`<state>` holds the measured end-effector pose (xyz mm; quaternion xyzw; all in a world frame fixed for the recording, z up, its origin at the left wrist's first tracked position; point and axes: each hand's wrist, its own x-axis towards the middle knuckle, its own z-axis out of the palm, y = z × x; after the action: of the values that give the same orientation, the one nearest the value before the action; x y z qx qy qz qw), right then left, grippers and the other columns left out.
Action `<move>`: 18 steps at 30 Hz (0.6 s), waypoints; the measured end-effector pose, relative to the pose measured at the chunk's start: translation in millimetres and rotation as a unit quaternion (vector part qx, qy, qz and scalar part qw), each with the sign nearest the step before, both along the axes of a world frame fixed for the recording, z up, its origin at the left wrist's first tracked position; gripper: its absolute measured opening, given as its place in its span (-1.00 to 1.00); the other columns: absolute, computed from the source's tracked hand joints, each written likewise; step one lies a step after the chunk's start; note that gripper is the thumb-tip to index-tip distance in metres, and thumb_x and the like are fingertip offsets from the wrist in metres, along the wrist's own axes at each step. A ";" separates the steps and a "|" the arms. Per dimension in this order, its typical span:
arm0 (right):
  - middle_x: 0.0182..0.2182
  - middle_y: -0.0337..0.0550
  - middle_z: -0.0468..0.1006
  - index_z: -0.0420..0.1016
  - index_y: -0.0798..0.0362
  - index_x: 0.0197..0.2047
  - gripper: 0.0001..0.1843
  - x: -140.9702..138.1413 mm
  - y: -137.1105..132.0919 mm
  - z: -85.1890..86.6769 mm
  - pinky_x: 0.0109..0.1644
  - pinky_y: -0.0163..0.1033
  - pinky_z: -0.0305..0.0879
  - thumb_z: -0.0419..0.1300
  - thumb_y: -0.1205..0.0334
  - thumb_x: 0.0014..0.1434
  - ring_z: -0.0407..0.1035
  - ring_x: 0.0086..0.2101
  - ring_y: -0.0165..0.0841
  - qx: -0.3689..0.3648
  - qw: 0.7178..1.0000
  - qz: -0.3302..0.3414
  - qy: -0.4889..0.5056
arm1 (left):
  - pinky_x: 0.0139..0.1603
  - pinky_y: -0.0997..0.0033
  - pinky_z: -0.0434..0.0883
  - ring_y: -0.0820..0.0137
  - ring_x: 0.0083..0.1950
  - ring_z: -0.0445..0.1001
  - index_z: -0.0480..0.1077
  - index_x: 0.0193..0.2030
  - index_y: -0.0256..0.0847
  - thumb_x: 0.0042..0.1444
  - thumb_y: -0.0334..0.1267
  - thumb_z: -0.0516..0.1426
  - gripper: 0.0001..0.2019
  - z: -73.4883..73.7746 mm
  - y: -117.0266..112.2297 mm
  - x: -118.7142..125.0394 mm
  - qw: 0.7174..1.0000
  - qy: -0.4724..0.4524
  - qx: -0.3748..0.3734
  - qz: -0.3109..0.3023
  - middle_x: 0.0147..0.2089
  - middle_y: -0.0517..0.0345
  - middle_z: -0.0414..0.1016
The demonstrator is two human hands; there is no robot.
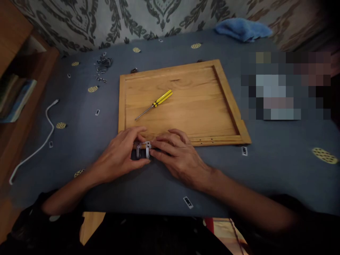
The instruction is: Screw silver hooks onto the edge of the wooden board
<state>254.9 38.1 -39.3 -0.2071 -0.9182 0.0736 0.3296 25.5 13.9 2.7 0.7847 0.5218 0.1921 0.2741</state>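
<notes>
A metal cabinet hinge (pixel 143 146) sits at the near edge of a wooden panel (pixel 180 113) with a raised frame. My left hand (pixel 120 152) is curled around the hinge's left side, thumb below and fingers above. From the right, my right hand (pixel 180 152) has its bent fingertips pinched at the hinge's other end. Its remaining fingers rest over the panel's near rail. Farther in, a yellow-handled screwdriver (pixel 159 100) lies on the panel, tip toward the lower left. Part of the hinge is hidden by my fingers.
The panel lies on a grey patterned cloth (pixel 212 177). Small screws and other metal pieces (pixel 103 65) are heaped at the back left. A white cable (pixel 51 124) runs down the left side, near a wooden shelf with books (pixel 20 101). A blue towel (pixel 243 29) lies at the back right.
</notes>
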 end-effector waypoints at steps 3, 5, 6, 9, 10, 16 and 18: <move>-0.05 -0.14 0.69 0.57 0.06 -0.02 -0.76 0.4 0.7 0.0 0.26 0.08 0.15 0.07 0.32 0.45 0.38 0.03 -0.21 -0.003 1.000 0.002 -0.004 | 0.17 0.08 0.45 0.20 0.06 0.53 0.16 0.28 -0.07 0.00 -0.33 0.37 -0.27 -2.2 0.1 -0.7 1.000 -0.006 0.008 -0.003 -0.01 0.12 0.53; -0.05 -0.15 0.69 0.58 0.04 -0.03 -0.75 -0.1 1.0 0.8 0.25 0.07 0.16 0.06 0.31 0.46 0.39 0.02 -0.23 0.001 1.000 -0.002 -0.004 | 0.17 0.09 0.45 0.20 0.06 0.53 0.17 0.27 -0.08 0.02 -0.32 0.36 -0.30 -3.4 -0.2 -1.0 1.000 -0.011 0.009 -0.008 -0.01 0.11 0.53; -0.06 -0.16 0.69 0.59 0.02 -0.04 -0.74 -0.7 1.2 1.5 0.25 0.06 0.17 0.05 0.30 0.46 0.40 0.00 -0.24 0.004 1.000 -0.003 -0.002 | 0.17 0.09 0.45 0.20 0.07 0.53 0.17 0.26 -0.08 0.03 -0.32 0.36 -0.31 -3.6 -0.5 -0.9 1.000 -0.013 0.008 -0.009 0.00 0.10 0.53; -0.14 -0.21 0.71 0.61 -0.04 -0.11 -0.74 -3.9 2.6 3.6 0.25 0.00 0.19 0.07 0.29 0.46 0.43 -0.05 -0.29 -0.001 1.000 -0.007 0.005 | 0.19 0.07 0.44 0.18 0.10 0.52 0.18 0.27 -0.10 0.03 -0.28 0.37 -0.30 -1.6 -1.0 0.0 1.000 -0.020 -0.005 -0.009 0.03 0.07 0.53; -0.15 -0.22 0.71 0.62 -0.04 -0.14 -0.75 -5.1 3.4 3.9 0.25 -0.03 0.20 0.09 0.29 0.45 0.43 -0.06 -0.30 -0.003 1.000 -0.004 0.007 | 0.20 0.07 0.44 0.17 0.12 0.51 0.19 0.27 -0.11 0.03 -0.25 0.39 -0.30 -0.2 -0.7 0.1 1.000 -0.024 -0.013 -0.011 0.05 0.05 0.53; -0.21 -0.20 0.69 0.62 -0.05 -0.11 -0.77 -9.0 9.9 -0.2 0.20 -0.01 0.28 0.12 0.36 0.39 0.46 -0.13 -0.30 -0.005 1.000 0.026 0.000 | 0.07 0.22 0.52 0.27 0.00 0.58 0.44 0.03 -0.13 0.25 -0.11 0.23 -0.73 4.0 22.3 -20.6 0.989 -0.116 0.049 0.080 -0.05 0.09 0.59; -0.20 -0.19 0.69 0.62 -0.06 -0.11 -0.75 -9.2 11.1 -3.6 0.20 0.01 0.30 0.11 0.38 0.39 0.47 -0.13 -0.29 -0.008 1.000 0.024 -0.011 | 0.02 0.25 0.53 0.31 -0.05 0.58 0.45 -0.01 -0.17 0.34 -0.15 0.12 -0.80 -0.1 43.2 -40.6 0.983 -0.105 0.084 0.127 -0.09 0.08 0.60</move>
<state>245.7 49.2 -42.9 -0.1888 -0.9258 0.0865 0.3158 -15.1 57.1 2.6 0.7075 0.5676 0.3504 0.2335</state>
